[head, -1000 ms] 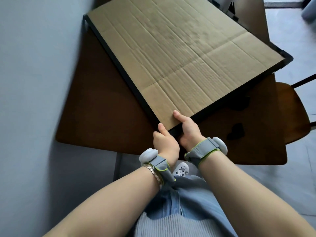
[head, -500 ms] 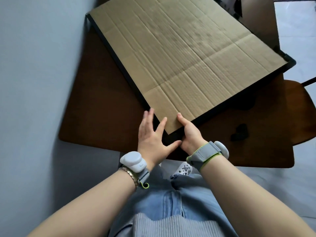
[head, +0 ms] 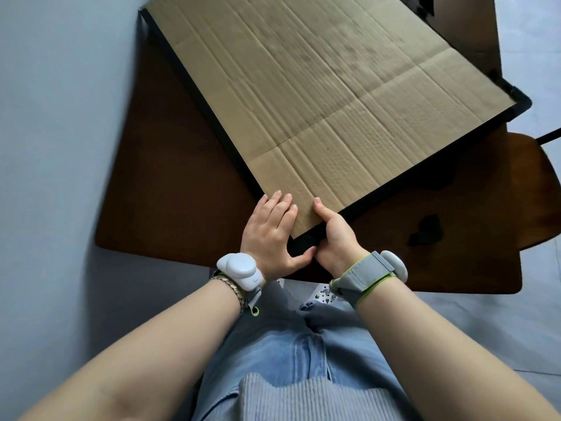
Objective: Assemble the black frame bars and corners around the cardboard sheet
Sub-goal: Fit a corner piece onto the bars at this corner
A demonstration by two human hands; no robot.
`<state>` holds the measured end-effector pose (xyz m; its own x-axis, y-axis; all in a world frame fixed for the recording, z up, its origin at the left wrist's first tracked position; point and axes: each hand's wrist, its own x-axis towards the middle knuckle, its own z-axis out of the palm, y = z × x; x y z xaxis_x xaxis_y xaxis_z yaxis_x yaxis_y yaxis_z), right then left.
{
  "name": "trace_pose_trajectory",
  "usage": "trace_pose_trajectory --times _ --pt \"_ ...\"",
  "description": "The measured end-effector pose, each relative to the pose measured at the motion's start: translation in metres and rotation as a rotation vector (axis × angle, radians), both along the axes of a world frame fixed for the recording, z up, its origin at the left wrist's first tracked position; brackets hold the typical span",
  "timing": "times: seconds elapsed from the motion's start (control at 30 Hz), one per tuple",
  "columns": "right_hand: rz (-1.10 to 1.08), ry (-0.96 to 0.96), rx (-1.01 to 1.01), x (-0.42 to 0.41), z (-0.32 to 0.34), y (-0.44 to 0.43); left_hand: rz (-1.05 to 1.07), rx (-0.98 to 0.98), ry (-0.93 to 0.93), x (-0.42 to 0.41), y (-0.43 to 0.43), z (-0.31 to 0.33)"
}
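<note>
A large cardboard sheet (head: 334,86) lies tilted across the brown table (head: 170,192). Black frame bars run along its left edge (head: 197,95) and its near right edge (head: 409,177), and a black corner (head: 520,101) caps the far right end. The near corner (head: 300,243) sits between my hands. My left hand (head: 270,235) lies flat with straight fingers over the left bar and the sheet's edge, its thumb stretched toward the corner. My right hand (head: 334,235) grips the near bar beside the corner, thumb on top of the cardboard and fingers hidden under it.
A small loose black piece (head: 425,230) lies on the table to the right of my hands. A grey wall (head: 60,117) stands close on the left. A brown chair seat (head: 540,183) shows past the table's right edge. My legs are below the table's near edge.
My left hand uncurled from the near corner and came down flat on the sheet's left side, its fingers drawing together. My right hand kept its hold.
</note>
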<state>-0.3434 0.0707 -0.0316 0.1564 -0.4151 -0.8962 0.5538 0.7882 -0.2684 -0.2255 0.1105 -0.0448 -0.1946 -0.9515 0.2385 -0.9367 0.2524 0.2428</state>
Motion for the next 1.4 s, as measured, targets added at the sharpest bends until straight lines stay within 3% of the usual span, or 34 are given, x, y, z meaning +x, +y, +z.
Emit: trace_pose_trajectory --times 0.37,0.8,0.87,0.93,1.0,1.03,1.07,1.1,1.3,1.4 --pt "-0.033 0.009 0.017 0.011 0.0 -0.008 -0.185 -0.186 0.052 0.027 -0.015 0.003" --pt "-0.031 0.099 0.003 0.011 0.01 -0.016 -0.225 -0.17 0.086 0.028 -0.03 0.003" --pt "-0.058 0.087 0.002 0.012 0.014 -0.017 -0.165 -0.046 0.183 0.03 -0.024 0.005" --pt "-0.089 0.101 0.004 0.011 0.015 -0.017 0.07 0.143 0.307 0.026 -0.01 0.016" --pt "-0.107 0.12 0.008 0.009 0.015 -0.015 0.414 0.463 0.631 0.017 0.003 0.025" --pt "-0.113 0.118 0.009 0.009 0.015 -0.015 0.558 0.657 0.879 0.011 0.005 0.031" --pt "-0.115 0.106 0.008 0.01 0.014 -0.014 0.645 0.834 1.136 0.006 0.005 0.036" --pt "-0.112 0.105 0.009 0.01 0.015 -0.013 0.695 0.943 1.272 0.003 0.004 0.038" --pt "-0.072 0.165 -0.003 0.007 0.015 -0.013 0.781 0.972 1.405 -0.004 -0.005 0.046" --pt "-0.059 0.168 -0.011 0.009 0.023 -0.016 0.761 1.118 1.378 0.004 -0.016 0.053"
